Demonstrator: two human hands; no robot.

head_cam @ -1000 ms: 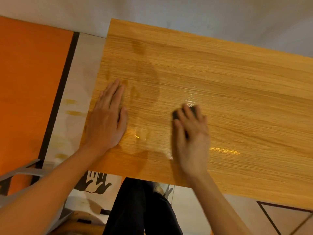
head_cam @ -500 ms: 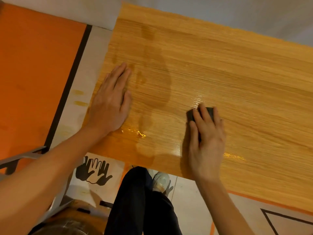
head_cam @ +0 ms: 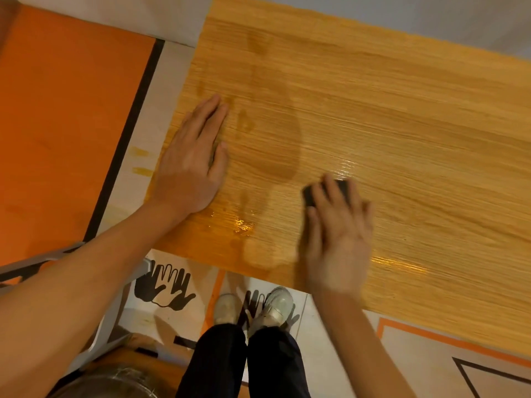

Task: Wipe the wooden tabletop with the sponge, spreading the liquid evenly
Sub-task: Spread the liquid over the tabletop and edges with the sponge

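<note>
From the head camera I looked down on the wooden table [head_cam: 402, 116], its grain running across the view and its left end close to an orange floor panel [head_cam: 63, 124]. My left hand [head_cam: 191, 165] lay flat on the table near that left edge, fingers straight and together, holding nothing. My right hand [head_cam: 337, 239] was blurred, but I could see its fingers draped over the dark sponge [head_cam: 309, 195], pressing it against the table toward the near edge; only the far-left corner and a sliver of the sponge's far side showed past the fingers. Whether the thumb curled round the sponge I could not tell. Between the two hands a darker wet patch [head_cam: 275, 145] stretched away from me, and a glossy puddle [head_cam: 244, 225] shone just beside the left wrist. More sheen sat just beyond the sponge and in a streak to the right of the right hand. Below the table's near edge I saw dark trousers [head_cam: 244, 363], pale shoes [head_cam: 275, 305] and black hand-shaped prints [head_cam: 163, 285] on the floor.
</note>
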